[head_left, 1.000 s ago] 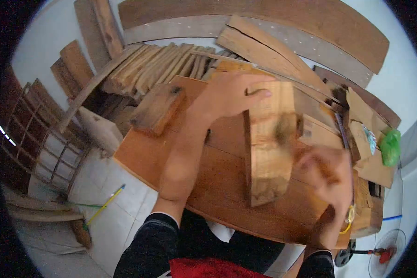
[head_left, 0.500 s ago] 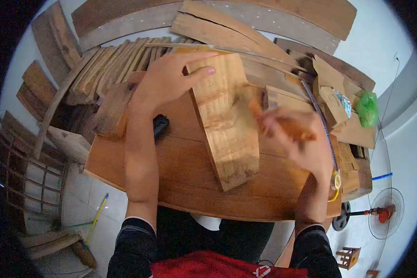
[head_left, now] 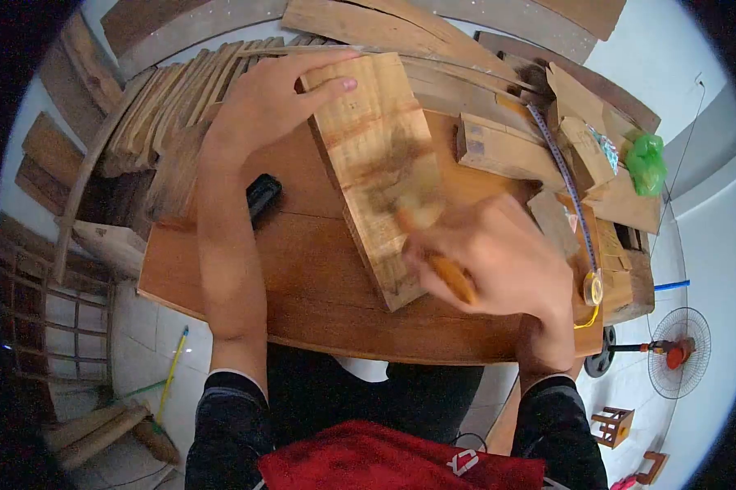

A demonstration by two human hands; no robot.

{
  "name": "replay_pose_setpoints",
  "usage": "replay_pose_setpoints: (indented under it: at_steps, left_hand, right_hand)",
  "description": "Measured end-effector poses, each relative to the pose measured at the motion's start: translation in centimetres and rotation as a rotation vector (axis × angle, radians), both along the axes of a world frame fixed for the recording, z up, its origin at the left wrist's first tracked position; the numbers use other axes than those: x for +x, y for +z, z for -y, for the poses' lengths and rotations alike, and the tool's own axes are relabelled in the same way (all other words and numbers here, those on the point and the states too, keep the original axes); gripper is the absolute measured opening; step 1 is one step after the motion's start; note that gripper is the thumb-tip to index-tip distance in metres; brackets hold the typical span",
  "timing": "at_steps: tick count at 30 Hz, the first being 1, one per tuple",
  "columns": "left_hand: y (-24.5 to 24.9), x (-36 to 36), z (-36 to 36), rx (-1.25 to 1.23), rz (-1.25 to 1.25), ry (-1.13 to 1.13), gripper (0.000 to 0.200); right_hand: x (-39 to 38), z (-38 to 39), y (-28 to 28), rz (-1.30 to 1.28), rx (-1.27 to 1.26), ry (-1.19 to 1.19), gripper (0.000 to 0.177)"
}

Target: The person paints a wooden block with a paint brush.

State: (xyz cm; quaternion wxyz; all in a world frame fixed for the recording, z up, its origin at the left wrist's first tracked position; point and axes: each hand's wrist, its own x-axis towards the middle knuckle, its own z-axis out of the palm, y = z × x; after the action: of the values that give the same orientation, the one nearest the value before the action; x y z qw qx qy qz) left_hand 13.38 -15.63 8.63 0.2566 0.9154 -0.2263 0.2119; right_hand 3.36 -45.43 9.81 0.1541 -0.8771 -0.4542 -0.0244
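A thick wooden board (head_left: 368, 143) lies slanted on the brown table, its far end held by my left hand (head_left: 262, 102). The thumb rests on the board's top face and the fingers reach along its far edge. My right hand (head_left: 499, 253) is wrapped round an orange-brown wooden handle (head_left: 452, 279) of what looks like a brush. Its head is smeared by motion over the board's right side, so I cannot make out the bristles. A small black object (head_left: 263, 194) lies by my left forearm.
The table (head_left: 319, 269) has a curved front edge. Wood strips (head_left: 172, 106) are stacked at the back left. Along the right are a wood block (head_left: 503, 147), a measuring tape (head_left: 576, 188), a tape roll (head_left: 593, 287), cardboard (head_left: 629, 200) and a green bag (head_left: 647, 163). A fan (head_left: 678, 353) stands beyond.
My right hand has moved left and nearer over the board with the brush. The board and my left hand appear slightly higher and further left, as the whole view has shifted.
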Motion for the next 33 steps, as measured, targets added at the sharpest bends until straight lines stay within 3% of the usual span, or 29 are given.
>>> replay_pose_setpoints:
  at_steps: [2, 6, 7, 10, 11, 14, 16, 18, 22, 23, 26, 27, 30, 31, 33]
  left_hand:
    - [0.5, -0.1, -0.2, 0.006, -0.040, -0.009, 0.045]
    - [0.3, -0.2, -0.5, 0.057, 0.017, 0.029, 0.043]
    - [0.2, -0.2, -0.4, 0.051, 0.015, 0.026, 0.043]
    - [0.6, -0.2, -0.1, 0.039, -0.001, 0.018, 0.042]
    - [0.6, -0.5, 0.0, 0.029, -0.017, 0.027, 0.042]
    - [0.6, -0.6, -0.1, 0.018, -0.012, 0.002, 0.043]
    - [0.6, -0.5, -0.1, 0.023, -0.010, 0.001, 0.044]
    - [0.6, -0.5, 0.1, 0.035, -0.024, 0.031, 0.044]
    - [0.6, -0.5, 0.3, 0.027, -0.022, 0.030, 0.044]
    - [0.7, -0.6, 0.2, 0.033, -0.054, 0.058, 0.044]
    - [0.3, -0.8, -0.1, 0.016, -0.023, 0.074, 0.043]
    - [0.2, -0.6, 0.0, 0.013, 0.009, 0.053, 0.042]
    - [0.6, -0.6, 0.3, 0.040, 0.032, 0.019, 0.043]
    - [0.5, -0.6, 0.3, 0.041, 0.027, 0.012, 0.043]
    - [0.5, -0.5, -0.1, 0.038, 0.021, 0.018, 0.043]
  right_hand:
    - [0.9, 0.1, 0.2, -0.174, 0.084, 0.134, 0.012]
    - [1.7, 0.8, -0.3, 0.345, 0.107, -0.332, 0.016]
    - [1.0, 0.4, 0.0, 0.293, 0.053, -0.316, 0.013]
    - [-0.2, -1.2, -0.4, -0.066, 0.029, 0.162, 0.012]
    - [-0.5, -1.4, -0.3, -0.244, 0.138, 0.246, 0.012]
    - [1.2, 0.7, -0.1, -0.183, 0.298, 0.036, 0.010]
    - [0.1, 1.0, 0.4, 0.105, 0.150, -0.261, 0.009]
    - [-0.2, 0.7, 0.2, 0.113, 0.062, -0.260, 0.010]
    - [-0.4, -0.2, -0.2, -0.363, -0.009, 0.229, 0.010]
    - [0.2, 0.4, 0.3, -0.400, 0.148, 0.222, 0.013]
    - [-0.3, 0.5, 0.2, 0.263, -0.125, -0.521, 0.015]
    - [-0.6, 1.1, -0.2, 0.186, -0.026, -0.342, 0.015]
    - [-1.0, -0.1, -0.5, -0.380, 0.014, 0.305, 0.017]
    - [-0.7, 0.3, -0.2, -0.506, 0.001, 0.338, 0.019]
    - [-0.4, 1.7, -1.2, -0.201, 0.201, 0.076, 0.020]
